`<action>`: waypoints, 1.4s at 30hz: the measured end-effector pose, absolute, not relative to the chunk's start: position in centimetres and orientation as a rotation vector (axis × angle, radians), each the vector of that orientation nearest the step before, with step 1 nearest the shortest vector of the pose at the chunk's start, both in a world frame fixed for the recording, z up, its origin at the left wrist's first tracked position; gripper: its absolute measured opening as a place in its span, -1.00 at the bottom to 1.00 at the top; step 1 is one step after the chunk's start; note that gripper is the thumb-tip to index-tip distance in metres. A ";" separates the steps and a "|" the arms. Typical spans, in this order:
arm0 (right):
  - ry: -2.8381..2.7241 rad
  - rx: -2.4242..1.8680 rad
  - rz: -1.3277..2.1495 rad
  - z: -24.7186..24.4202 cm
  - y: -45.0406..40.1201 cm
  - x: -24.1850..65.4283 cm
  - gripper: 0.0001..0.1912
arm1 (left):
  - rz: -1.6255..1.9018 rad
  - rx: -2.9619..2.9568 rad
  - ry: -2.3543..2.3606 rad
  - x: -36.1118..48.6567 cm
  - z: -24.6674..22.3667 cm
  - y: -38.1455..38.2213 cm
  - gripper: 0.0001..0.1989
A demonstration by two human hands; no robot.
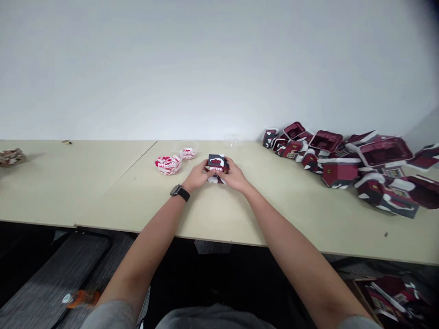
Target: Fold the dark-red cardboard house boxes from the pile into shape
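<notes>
1. Head camera, looking forward and down: a pale wall (206, 68) fills the upper half, above a long cream table (103, 192) of two joined boards.
2. At 3 o'clock from the hands, a heap of dark red card house models (346, 157) with white snowy trim sprawls across the table, many tipped over, their hollow insides showing.
3. At the centre, the left hand (197, 177), wearing a black watch (179, 193), and the right hand (236, 177) grasp a small card house (217, 162) from either side, fingers wrapped around it.
4. That house looks light and stiff but thin-walled, likely to dent if squeezed; its flat side walls seem the best place to hold it.
5. At 10 o'clock, two clear plastic bowls (168, 164) hold red-and-white paper pieces; at 12 o'clock sits a faint clear plastic lid (234, 141).
6. Hard to make out — the fingers hide much of the house, and whether it touches the table cannot be told. A brown object (12, 157) at 9 o'clock is too blurred to name, and a box of more houses (387, 299) is cut off at 5 o'clock.
</notes>
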State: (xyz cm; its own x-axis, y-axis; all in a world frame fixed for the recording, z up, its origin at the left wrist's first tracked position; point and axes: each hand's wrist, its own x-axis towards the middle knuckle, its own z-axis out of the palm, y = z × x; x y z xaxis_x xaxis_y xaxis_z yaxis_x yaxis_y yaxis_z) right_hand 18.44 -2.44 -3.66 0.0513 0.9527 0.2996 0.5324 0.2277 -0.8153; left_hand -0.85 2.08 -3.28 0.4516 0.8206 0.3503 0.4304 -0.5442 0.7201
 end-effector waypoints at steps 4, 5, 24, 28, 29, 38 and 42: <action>-1.602 -1.420 0.609 -3.5 -2.5 18.4 -0.24 | 0.933 2.175 1.062 -0.9 -3.3 2.1 -0.43; -1.601 -1.421 0.611 -3.5 -2.6 18.4 -0.24 | 0.932 2.174 1.063 -0.9 -3.3 2.1 -0.42; -1.625 -1.410 0.583 -3.5 -2.6 18.5 -0.25 | 0.934 2.182 1.022 -1.0 -3.3 2.2 -0.42; -1.628 -1.418 0.577 -3.5 -2.6 18.4 -0.24 | 0.932 2.180 1.024 -1.0 -3.3 2.1 -0.39; -1.625 -1.416 0.576 -3.5 -2.6 18.4 -0.24 | 0.933 2.179 1.025 -1.0 -3.4 2.2 -0.39; -1.623 -1.422 0.572 -3.7 -2.4 18.5 -0.25 | 0.934 2.172 1.038 -0.9 -3.3 2.2 -0.42; -1.631 -1.428 0.570 -3.7 -2.5 18.5 -0.25 | 0.931 2.168 1.037 -0.9 -3.3 2.1 -0.42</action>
